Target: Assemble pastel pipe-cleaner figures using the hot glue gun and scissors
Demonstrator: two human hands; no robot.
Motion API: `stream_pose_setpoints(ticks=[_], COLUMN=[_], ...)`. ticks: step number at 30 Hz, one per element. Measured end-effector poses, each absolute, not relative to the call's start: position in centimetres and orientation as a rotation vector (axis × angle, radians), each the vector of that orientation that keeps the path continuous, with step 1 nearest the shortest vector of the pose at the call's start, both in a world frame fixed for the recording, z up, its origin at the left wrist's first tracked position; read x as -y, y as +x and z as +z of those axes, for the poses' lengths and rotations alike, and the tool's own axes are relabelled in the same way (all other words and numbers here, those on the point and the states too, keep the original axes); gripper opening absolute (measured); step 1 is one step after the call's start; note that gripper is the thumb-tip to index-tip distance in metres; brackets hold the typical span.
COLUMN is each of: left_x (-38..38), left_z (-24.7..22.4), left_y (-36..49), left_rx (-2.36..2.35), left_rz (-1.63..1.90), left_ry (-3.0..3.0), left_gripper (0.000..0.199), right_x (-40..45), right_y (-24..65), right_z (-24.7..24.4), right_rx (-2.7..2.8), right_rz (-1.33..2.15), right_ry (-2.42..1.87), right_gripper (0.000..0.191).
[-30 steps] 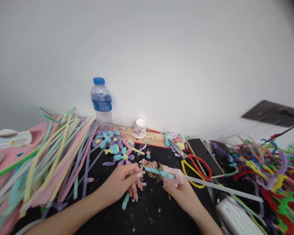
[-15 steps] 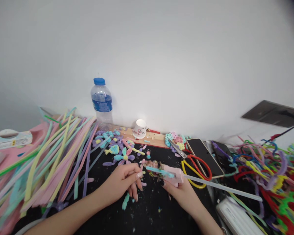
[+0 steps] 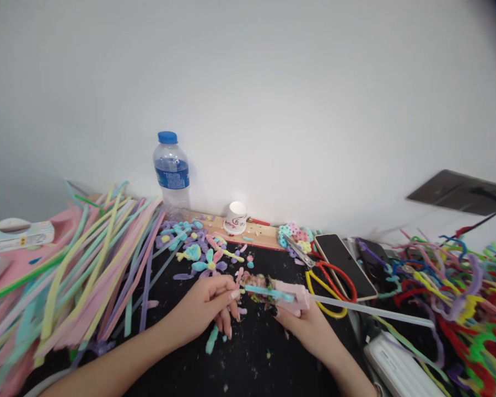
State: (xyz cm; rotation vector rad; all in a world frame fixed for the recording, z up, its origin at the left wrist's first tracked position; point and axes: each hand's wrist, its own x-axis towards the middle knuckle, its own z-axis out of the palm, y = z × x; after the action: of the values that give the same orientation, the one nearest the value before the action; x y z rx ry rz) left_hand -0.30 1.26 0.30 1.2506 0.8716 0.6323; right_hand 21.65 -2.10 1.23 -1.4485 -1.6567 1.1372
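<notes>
My right hand (image 3: 301,325) grips a pale pink hot glue gun (image 3: 298,296) from below, its front pointing left. A long translucent glue stick (image 3: 372,310) sticks out of its back. The gun's front is crusted with coloured fuzz. My left hand (image 3: 209,306) pinches a small pink chenille piece (image 3: 240,275) between thumb and fingertips. The gun's tip is at or very near this piece; whether they touch I cannot tell. Just beyond my left hand lies a chenille flower (image 3: 210,264) with blue, pink and purple petals. A teal chenille piece (image 3: 211,340) lies below my fingers.
Pastel chenille stems (image 3: 95,270) are heaped at left. Behind stand a plastic bottle (image 3: 172,173) and a paper cup (image 3: 235,218). Scissors (image 3: 330,278) and a phone (image 3: 345,264) lie at right, near a white power strip (image 3: 400,364) and tangled bright stems (image 3: 471,309).
The glue gun has tilted slightly, its tip a little lower, and the rear end of the glue stick has shifted left and up. My left hand stays almost still.
</notes>
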Motion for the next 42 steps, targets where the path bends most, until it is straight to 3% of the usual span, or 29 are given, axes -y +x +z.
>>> stream_pose_setpoints(ticks=[42], left_x=[-1.31], left_z=[-0.07], left_y=[-0.4], left_rx=[-0.854], left_rz=[0.636], left_ry=[1.27], left_gripper=[0.029], right_x=[2.17], right_y=[21.86], right_z=[1.61], right_rx=[1.711], right_rz=[1.154], right_ry=[-1.413], right_gripper=[0.026])
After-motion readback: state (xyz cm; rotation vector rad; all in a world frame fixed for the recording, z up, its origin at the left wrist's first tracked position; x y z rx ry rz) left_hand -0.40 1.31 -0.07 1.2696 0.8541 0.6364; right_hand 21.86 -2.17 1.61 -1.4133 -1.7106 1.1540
